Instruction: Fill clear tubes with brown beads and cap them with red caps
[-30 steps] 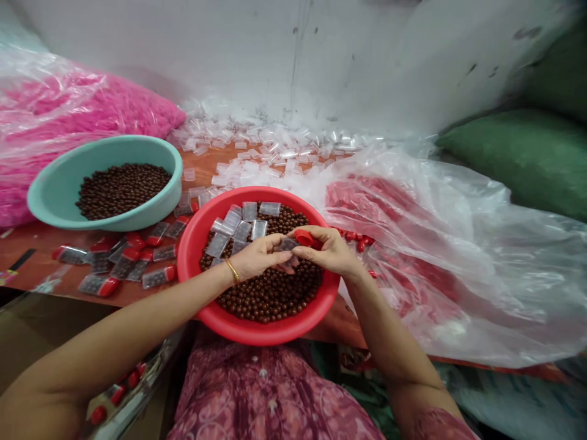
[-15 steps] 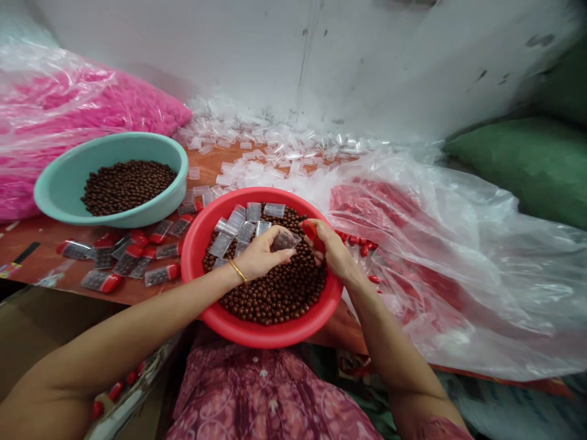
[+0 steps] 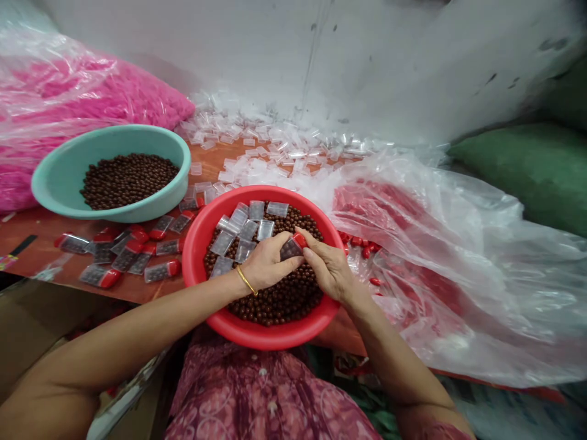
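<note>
Over a red basin [image 3: 270,338] of small brown balls [image 3: 270,305], my left hand [image 3: 268,261] pinches a small clear box [image 3: 290,249] filled with the balls. A red cap [image 3: 299,239] sits at the open end of this box, and my right hand [image 3: 328,264] grips it with thumb and fingers. My two hands nearly meet above the basin. Several clear boxes [image 3: 248,230] without caps lie on the balls in the basin's far left part. Whether the cap is fully seated cannot be made out.
Several filled, red-capped boxes [image 3: 158,271] lie left of the basin. Behind them stands a turquoise basin [image 3: 110,215] with brown balls. Loose clear boxes [image 3: 275,146] spread along the wall. A plastic bag [image 3: 481,275] holding red caps lies right; a bag of pink pieces [image 3: 92,91] stands back left.
My right hand has moved left and brought the red cap onto the end of the filled box. My left hand keeps its hold on the box. The view has shifted slightly.
</note>
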Available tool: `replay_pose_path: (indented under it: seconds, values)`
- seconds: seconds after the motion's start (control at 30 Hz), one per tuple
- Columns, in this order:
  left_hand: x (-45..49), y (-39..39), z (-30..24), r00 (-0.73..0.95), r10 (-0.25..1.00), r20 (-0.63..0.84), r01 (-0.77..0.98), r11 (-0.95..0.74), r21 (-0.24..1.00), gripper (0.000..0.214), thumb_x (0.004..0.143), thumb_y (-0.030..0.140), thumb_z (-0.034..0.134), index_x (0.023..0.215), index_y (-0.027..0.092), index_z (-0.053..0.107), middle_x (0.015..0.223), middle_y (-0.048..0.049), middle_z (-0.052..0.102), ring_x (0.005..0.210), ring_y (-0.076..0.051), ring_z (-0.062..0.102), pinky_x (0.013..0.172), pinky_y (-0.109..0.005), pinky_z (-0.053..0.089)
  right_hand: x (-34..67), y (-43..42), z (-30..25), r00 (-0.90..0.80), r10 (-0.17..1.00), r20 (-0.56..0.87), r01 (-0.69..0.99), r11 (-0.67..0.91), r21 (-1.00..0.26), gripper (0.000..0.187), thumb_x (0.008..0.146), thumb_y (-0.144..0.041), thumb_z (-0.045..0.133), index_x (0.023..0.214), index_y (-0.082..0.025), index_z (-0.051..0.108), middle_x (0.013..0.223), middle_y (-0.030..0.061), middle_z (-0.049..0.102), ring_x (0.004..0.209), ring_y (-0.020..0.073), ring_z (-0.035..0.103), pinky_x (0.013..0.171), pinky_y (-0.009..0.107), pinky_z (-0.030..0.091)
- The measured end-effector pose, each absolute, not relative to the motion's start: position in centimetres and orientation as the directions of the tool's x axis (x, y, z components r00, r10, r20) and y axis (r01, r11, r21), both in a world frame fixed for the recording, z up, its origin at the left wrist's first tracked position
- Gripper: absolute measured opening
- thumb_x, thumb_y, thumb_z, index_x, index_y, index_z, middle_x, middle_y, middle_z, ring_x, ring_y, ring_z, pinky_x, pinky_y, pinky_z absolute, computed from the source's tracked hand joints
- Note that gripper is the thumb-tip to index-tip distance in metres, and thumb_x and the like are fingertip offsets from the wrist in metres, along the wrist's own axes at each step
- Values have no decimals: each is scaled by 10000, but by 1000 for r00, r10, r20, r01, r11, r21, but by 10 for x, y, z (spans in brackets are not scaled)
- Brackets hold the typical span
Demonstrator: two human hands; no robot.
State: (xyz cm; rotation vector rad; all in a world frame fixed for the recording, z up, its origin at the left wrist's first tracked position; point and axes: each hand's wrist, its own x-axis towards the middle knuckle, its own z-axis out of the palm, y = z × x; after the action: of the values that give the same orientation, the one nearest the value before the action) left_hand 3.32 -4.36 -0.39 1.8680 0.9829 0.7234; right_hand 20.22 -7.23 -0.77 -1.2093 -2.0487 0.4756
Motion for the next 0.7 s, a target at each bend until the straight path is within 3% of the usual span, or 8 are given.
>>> replay_pose_path:
  seconds: [0.13, 0.23, 0.3, 0.37, 0.47, 0.57, 0.7]
  values:
    - [32, -46, 0, 556, 830, 47, 401, -317, 860, 184, 765, 331, 552, 718, 167, 483, 651, 36, 492, 617, -105, 419, 592, -232, 337, 206, -73, -7, -464, 807, 366, 715, 585, -382, 463, 926, -314, 334, 1323, -152, 509, 758, 87, 696, 625, 176, 635, 577, 296, 504]
    - [32, -46, 1, 594, 804, 7, 410, -310, 858, 215, 745, 350, 586, 694, 167, 486, 623, 44, 490, 604, -102, 413, 574, -225, 322, 213, -70, -3, -544, 749, 377, 723, 647, -241, 440, 909, -314, 367, 1234, -117, 588, 613, 72, 651, 505, 150, 563, 508, 275, 446]
    - [34, -46, -1, 622, 783, -15, 376, -282, 883, 241, 726, 382, 609, 715, 160, 518, 643, 39, 510, 621, -104, 425, 586, -222, 334, 216, -69, 2, -564, 727, 391, 706, 671, -228, 408, 893, -305, 393, 1159, -122, 641, 574, 66, 634, 487, 146, 541, 503, 275, 433]
    - [36, -45, -5, 656, 751, -78, 328, -191, 925, 269, 688, 400, 640, 712, 151, 542, 644, 37, 512, 616, -102, 427, 591, -222, 346, 215, -70, 5, -538, 734, 413, 679, 668, -303, 377, 881, -296, 406, 1086, -139, 682, 578, 67, 638, 493, 147, 544, 506, 275, 429]
    - [38, -42, -10, 670, 722, -171, 316, -70, 946, 282, 634, 380, 675, 617, 154, 508, 578, 49, 464, 562, -87, 393, 562, -219, 338, 206, -71, 5, -354, 835, 422, 628, 547, -554, 388, 902, -331, 372, 948, -178, 726, 669, 70, 669, 564, 152, 585, 555, 277, 448]
    - [36, -40, -8, 644, 746, -166, 392, -136, 910, 304, 677, 361, 630, 542, 170, 436, 506, 55, 426, 507, -79, 364, 517, -215, 304, 195, -69, -1, -88, 937, 337, 477, 336, -812, 493, 919, -452, 321, 803, -186, 719, 631, 43, 627, 580, 151, 574, 573, 281, 450]
    - [37, -42, 2, 657, 725, -208, 557, -281, 781, 311, 710, 308, 594, 495, 175, 413, 431, 49, 418, 443, -82, 366, 476, -219, 273, 182, -60, -6, 58, 981, 188, 220, 171, -960, 572, 890, -584, 299, 786, -165, 674, 555, 5, 502, 508, 120, 478, 517, 265, 412]
